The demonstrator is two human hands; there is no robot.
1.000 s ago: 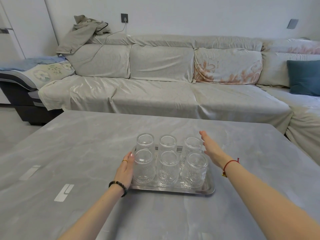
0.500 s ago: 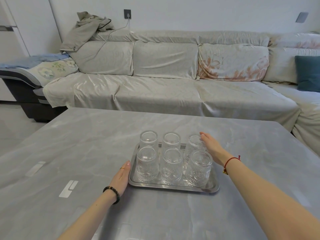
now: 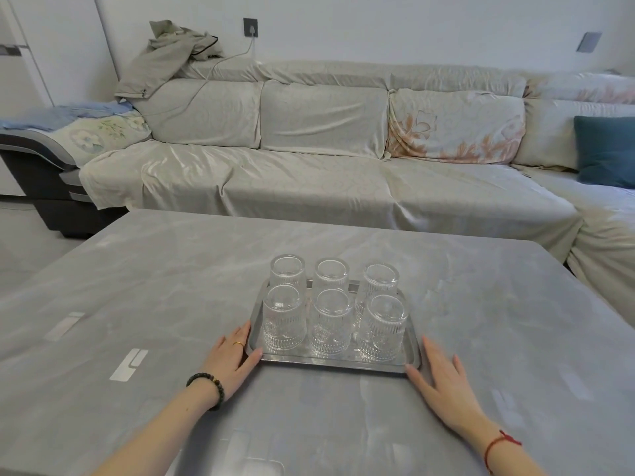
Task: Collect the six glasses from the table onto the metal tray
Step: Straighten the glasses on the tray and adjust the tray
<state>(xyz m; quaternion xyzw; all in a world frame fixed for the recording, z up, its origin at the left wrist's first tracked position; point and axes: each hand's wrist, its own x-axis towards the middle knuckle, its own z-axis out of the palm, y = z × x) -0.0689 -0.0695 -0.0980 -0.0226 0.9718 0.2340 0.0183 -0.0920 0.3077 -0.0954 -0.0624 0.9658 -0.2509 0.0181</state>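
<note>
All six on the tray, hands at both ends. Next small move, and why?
Probably curl both hands under the metal tray's short edges to get a grip. All six glasses already stand upside down on it in two rows of three, so nothing is left to collect. The left hand and right hand lie open and flat on the table, fingertips at the rim, not yet gripping.

Home living room: draped sofa (image 3: 309,173)

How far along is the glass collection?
Done: all six glasses stand upside down on the metal tray, in two rows of three. In hand: nothing; left hand and right hand rest open at the tray's near corners. No glass left on the table.
</note>
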